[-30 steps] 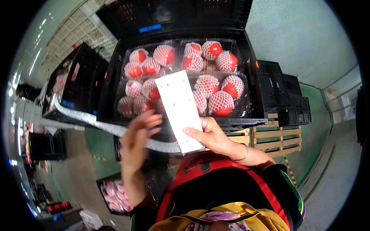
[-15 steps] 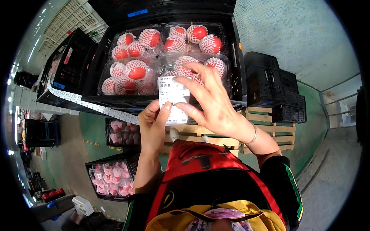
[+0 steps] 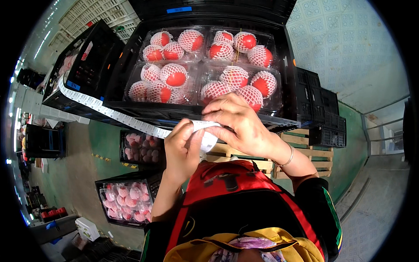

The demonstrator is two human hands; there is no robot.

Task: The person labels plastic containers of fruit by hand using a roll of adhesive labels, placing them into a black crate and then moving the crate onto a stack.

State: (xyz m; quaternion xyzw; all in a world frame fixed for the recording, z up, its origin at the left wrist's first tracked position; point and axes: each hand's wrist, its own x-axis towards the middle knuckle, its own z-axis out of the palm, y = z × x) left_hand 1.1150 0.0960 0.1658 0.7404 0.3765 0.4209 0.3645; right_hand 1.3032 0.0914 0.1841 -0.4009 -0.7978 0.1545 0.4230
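A long strip of white printed labels [image 3: 127, 120] runs from the crate at the left to my hands. My left hand [image 3: 180, 150] is closed on it near the end, thumb pressed over the fingers. The end label [image 3: 208, 140] curls between both hands. My right hand [image 3: 244, 124] is closed too, pinching the label's upper right edge. Just beyond lies an open black crate [image 3: 150, 109] with several clear plastic boxes [image 3: 194, 76] of round red fruit [image 3: 176, 79] in white foam nets. My right hand overlaps the near edge of the front right box.
Another black crate [image 3: 98, 56] stands at the left, and stacked black crates [image 3: 325, 115] at the right. Below are wooden pallets [image 3: 301, 139] and two lower crates of netted fruit [image 3: 124, 201]. A white box [image 3: 87, 229] sits at the lower left.
The end label was flat between my hands and is now bent and curled. My right fingers have drawn together onto its edge. The view has shifted, so the crate appears further right.
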